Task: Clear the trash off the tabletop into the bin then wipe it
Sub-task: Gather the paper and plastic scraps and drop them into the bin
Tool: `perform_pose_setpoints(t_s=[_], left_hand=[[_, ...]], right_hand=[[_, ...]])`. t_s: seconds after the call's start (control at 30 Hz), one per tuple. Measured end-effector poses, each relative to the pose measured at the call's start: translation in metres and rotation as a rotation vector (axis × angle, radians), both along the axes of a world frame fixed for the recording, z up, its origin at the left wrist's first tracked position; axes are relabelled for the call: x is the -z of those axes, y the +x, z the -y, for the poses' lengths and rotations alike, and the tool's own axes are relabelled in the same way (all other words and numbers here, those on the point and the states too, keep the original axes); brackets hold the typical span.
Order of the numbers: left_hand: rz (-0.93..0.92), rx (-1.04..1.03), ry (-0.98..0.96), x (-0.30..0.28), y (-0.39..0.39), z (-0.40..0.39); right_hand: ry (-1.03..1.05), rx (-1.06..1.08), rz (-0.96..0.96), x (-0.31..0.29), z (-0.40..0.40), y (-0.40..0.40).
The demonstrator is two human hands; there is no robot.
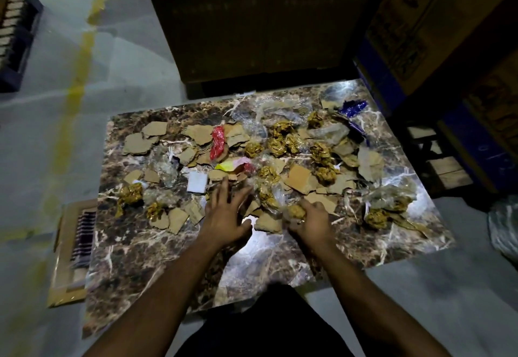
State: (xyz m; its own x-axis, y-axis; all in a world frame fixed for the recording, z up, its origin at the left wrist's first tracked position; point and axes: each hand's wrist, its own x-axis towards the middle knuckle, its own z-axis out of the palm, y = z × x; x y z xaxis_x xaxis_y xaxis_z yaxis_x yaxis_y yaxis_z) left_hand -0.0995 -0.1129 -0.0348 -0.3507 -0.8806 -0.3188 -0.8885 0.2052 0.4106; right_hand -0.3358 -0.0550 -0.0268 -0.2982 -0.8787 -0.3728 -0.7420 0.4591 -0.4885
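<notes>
**Both hands working the trash pile on the marble counter**

Dim light; dark marble-pattern counter lit mainly at its near edge. Landmark: the white square pad, lying flat near the counter's middle.

- Left hand: just on the near side of the white pad, fingers spread and fairly straight, reaching over cardboard scraps. Grip apart, holding nothing.
- Right hand: to the right of the pad, same near row. Grip clamped on a crumpled gold wrapper ball with a bit of clear plastic bunched around it.
- Trash: torn cardboard pieces scattered beyond and left of the pad; a red wrapper beyond the pad; a yellow and pink wrapper just past the pad's far right corner. More gold balls and clear plastic film well right of the pad. A blue wrapper at the counter's far right corner.
- Two gold balls left of the pad, near the counter's left edge.
- Off the counter: large cardboard boxes beyond and right; a flat framed item on the floor left of the counter.
- Bin: cannot tell which object it is.
</notes>
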Motion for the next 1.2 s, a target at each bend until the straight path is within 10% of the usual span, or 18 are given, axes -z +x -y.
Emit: perform_pose_setpoints(t_s=[0.2,0.5,0.77,0.93,1.2], left_hand=[[0.116,0.047,0.023,-0.002,0.000,0.004],[0.143,0.092,0.098,-0.014,0.002,0.002],[0.026,-0.034,-0.237,-0.035,0.019,0.005],[-0.038,-0.017,-0.372,-0.042,0.003,0.021],[0.112,0.173,-0.224,-0.026,-0.049,0.033]], right_hand=[[-0.137,0.168,0.115,-0.061,0.035,-0.014],[-0.156,-0.577,-0.304,-0.057,0.126,0.069],[-0.148,-0.601,-0.192,-0.051,0.133,0.049],[-0.310,-0.419,-0.070,-0.062,0.102,0.002],[0.069,0.279,-0.231,-0.044,-0.012,-0.147]])
